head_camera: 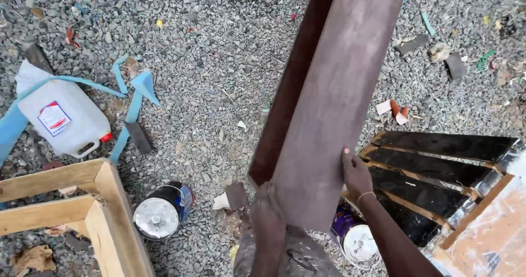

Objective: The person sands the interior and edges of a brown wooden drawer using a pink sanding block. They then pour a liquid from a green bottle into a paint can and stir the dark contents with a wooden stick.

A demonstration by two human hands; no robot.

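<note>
A long dark-brown board runs up from the person's body toward the top of the view, angled slightly right, over gravel. Both hands are at its near end. The left hand grips the bottom left corner, fingers curled over the end edge. The right hand lies on the right edge a little higher, thumb pressed flat on the board's face (the fingers are hidden behind it).

Below the board's end stand two paint cans, one to the left on the gravel, one partly under the right forearm. A light wooden frame sits at lower left, a white jug above it. Dark slats lie right of the right hand.
</note>
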